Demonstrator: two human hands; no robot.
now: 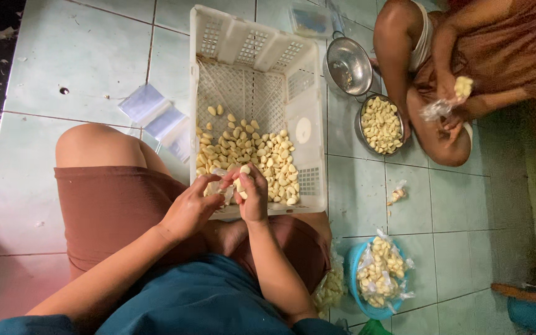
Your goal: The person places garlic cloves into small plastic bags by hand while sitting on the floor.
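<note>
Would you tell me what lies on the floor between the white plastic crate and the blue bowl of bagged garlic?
In the head view, one small clear bag of garlic cloves lies on the pale tiles between white plastic crate and blue bowl.

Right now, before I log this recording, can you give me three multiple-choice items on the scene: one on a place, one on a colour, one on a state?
1. Where does the loose pile of peeled garlic cloves lie?
A. in the white plastic crate
B. in a blue sack
C. on a wooden table

2. What colour is the bowl of bagged cloves at lower right?
A. red
B. blue
C. black

3. How stands the steel bowl beside the crate?
A. heaped with cloves
B. upside down
C. empty

Key: 1 A, cloves cover the crate's mesh floor; 2 B, its rim shows blue; 3 C, its bare inside shines.
</note>
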